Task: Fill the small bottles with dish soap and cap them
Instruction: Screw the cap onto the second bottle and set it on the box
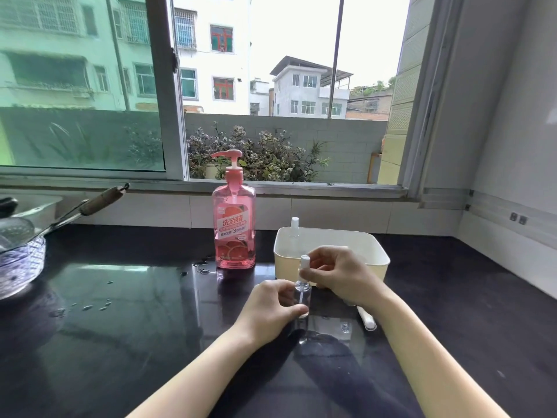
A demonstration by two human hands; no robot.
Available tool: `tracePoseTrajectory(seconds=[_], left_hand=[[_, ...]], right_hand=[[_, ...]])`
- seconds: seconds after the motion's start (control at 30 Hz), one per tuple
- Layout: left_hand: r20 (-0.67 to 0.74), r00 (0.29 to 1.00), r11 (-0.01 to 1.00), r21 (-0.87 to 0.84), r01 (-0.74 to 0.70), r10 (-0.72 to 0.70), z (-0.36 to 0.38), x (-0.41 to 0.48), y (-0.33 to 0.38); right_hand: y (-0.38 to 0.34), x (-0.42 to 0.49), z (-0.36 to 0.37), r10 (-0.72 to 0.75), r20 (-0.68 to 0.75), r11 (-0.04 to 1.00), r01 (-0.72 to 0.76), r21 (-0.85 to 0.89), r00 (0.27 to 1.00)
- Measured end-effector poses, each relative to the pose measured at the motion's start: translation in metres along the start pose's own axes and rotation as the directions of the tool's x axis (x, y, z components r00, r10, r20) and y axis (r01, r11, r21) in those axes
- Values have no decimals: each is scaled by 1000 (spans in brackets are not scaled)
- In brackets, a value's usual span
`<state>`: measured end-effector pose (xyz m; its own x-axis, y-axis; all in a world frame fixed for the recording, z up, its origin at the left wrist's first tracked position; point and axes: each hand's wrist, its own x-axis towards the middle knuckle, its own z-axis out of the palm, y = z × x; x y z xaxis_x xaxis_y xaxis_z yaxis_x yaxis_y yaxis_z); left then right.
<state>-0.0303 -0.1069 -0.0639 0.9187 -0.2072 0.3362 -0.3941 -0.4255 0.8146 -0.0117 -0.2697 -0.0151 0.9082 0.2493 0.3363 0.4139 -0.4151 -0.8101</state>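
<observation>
Left hand point(271, 306) fingers point(285, 292) round small bottle point(302, 294), right hand point(340, 276) pinching cap point(304, 260), cream tub point(373, 251) behind, soap dispenser point(234, 227) near

Pink dish soap bottle point(234, 203) stood on the counter point(120, 327), front label point(232, 223) showed large white characters 洗洁精, a band beneath carried a bold 3 among smaller characters, remaining small print was too blurred to read.

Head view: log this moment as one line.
left hand: holds small clear bottle | right hand: pinches white cap | dish soap bottle: upright, untouched
</observation>
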Motion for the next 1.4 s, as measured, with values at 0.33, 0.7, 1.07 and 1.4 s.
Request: tracePoseTrajectory(seconds=[0.33,0.7,1.07,1.4], left_hand=[[24,1000,1000,8,-13,13,1,2,-3],[36,999,999,30,-27,26,1,1,-1],[20,999,997,64,-33,32,2,1,-2],[-5,998,983,176,-60,62,5,-2,3]], right_hand=[[0,1,-1,-81,20,990,83,-112,996],[-7,-5,6,-147,-110,911,91,-402,983],[-7,-1,-1,-68,-5,965,65,-253,998],[-6,-1,-1,-72,-25,944,60,-324,997]])
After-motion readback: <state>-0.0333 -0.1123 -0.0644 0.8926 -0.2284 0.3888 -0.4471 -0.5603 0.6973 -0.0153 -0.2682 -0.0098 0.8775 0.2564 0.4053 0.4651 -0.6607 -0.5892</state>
